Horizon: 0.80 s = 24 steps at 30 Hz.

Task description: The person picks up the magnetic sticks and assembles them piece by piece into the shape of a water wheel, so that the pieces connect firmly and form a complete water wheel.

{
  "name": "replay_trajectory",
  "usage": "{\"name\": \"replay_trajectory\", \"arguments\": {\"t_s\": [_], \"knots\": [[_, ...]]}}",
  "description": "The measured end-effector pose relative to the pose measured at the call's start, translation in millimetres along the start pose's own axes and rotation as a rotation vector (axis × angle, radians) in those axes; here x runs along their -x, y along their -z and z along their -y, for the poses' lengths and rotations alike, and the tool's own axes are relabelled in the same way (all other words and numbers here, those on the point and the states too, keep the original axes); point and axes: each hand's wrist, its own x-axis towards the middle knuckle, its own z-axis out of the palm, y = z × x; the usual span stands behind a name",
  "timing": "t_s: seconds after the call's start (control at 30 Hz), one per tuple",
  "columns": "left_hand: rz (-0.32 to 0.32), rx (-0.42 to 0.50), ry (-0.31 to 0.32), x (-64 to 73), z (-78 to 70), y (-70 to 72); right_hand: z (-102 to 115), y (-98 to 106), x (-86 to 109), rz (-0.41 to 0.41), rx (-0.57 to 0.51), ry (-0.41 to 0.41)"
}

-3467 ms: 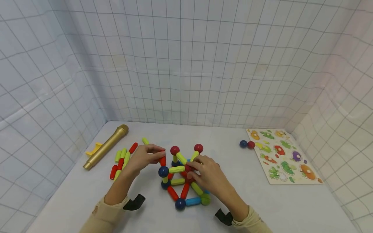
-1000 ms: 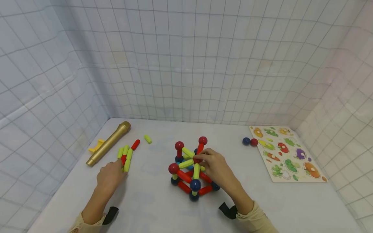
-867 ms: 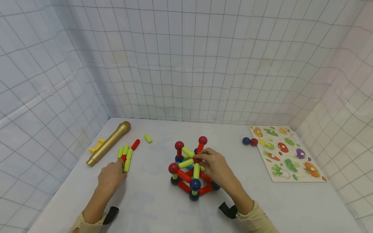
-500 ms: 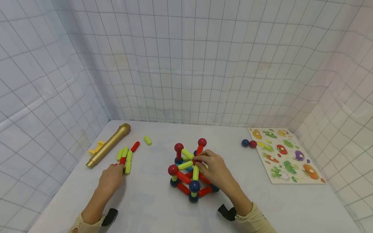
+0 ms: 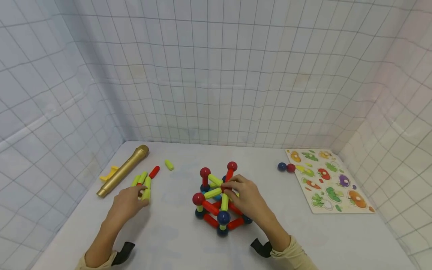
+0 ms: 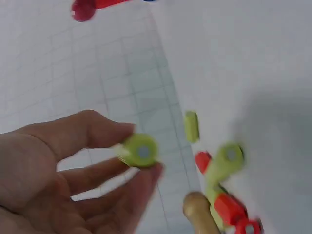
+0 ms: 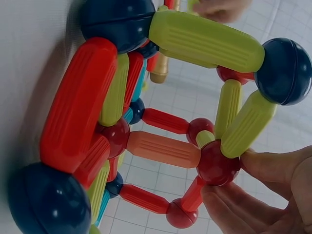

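Observation:
My left hand (image 5: 125,205) is at the loose magnetic sticks on the left. In the left wrist view its thumb and fingers pinch a yellow-green magnetic stick (image 6: 140,150), end toward the camera. My right hand (image 5: 249,198) grips the red ball (image 7: 219,163) at the top middle of a frame built of magnetic sticks and balls. Sticks run out from that ball, among them a yellow-green one (image 5: 213,193) leading to a red corner ball (image 5: 198,198). At the near corner a navy ball (image 5: 223,217) stands on a short upright over another navy ball (image 5: 222,230).
Beyond the left hand lie a red stick (image 5: 154,172) and a single yellow-green stick (image 5: 169,164). A gold microphone (image 5: 123,171) and a yellow piece (image 5: 108,173) are farther left. At right, a navy ball (image 5: 281,167) and a red ball (image 5: 291,168) touch beside a vegetable puzzle board (image 5: 332,187).
The left hand has gone from the frame, where it held a red stick, to the loose sticks and picked up a yellow-green one. The frame has turned; the right hand stays on its middle ball.

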Motion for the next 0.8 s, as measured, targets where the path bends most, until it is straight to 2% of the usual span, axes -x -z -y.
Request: {"name": "replay_trajectory", "arguments": {"t_s": [0.07,0.13,0.2,0.23,0.27,0.33,0.43,0.6,0.8], "knots": [[-0.001,0.304,-0.018,-3.6,-13.6,1.9,-0.4,-0.5,-0.1,-0.002,0.002,-0.004],[0.04,0.678,-0.021,-10.1,-28.1,0.6,-0.6,-0.6,0.0,-0.007,0.004,-0.01],[0.111,1.027,0.042,-17.1,-42.3,-2.7,-0.8,-0.8,0.2,-0.009,0.007,-0.013],[0.148,1.15,0.084,-20.3,-48.5,-5.2,-0.9,-1.0,0.3,-0.008,0.008,-0.012],[0.174,1.22,0.118,-23.5,-54.3,-8.2,-0.7,-1.0,0.4,-0.006,0.009,-0.011],[0.216,1.275,0.188,-29.0,-63.7,-15.3,-0.5,-1.3,0.7,-0.004,0.01,-0.01],[0.262,1.247,0.246,-35.4,-72.9,-27.0,-0.5,-2.2,1.2,-0.004,0.016,-0.01],[0.338,1.19,0.243,-40.2,-79.5,-41.2,-0.6,-1.7,1.2,-0.006,0.026,-0.002],[0.418,1.168,0.224,-40.8,-83.4,-45.0,-0.4,-0.9,0.7,-0.007,0.032,0.016]]}}
